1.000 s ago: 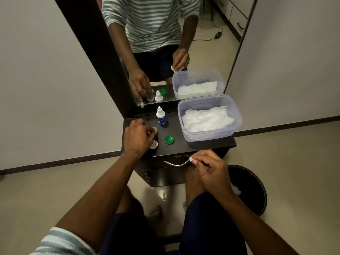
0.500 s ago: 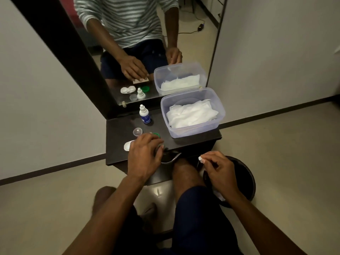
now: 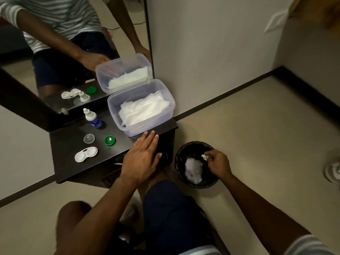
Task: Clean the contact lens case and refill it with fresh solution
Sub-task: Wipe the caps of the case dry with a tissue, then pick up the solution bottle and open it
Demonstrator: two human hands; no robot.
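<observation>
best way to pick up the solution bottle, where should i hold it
Pinch the solution bottle round its blue-labelled body, below the narrow white nozzle. It stands upright by the mirror, with the tissue container close on its right, so I'd come from above or from the front left with the free left hand.

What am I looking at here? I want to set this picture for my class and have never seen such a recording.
No machine: a person wears a camera on the head, looking down at their own hands. The left hand lies flat, fingers straight, near the table edge. The right hand pinches a small tissue wad over a black bin. On the table lie an open white lens case, a clear cap, a green cap, a solution bottle and a tissue box. A mirror behind repeats them.
</observation>
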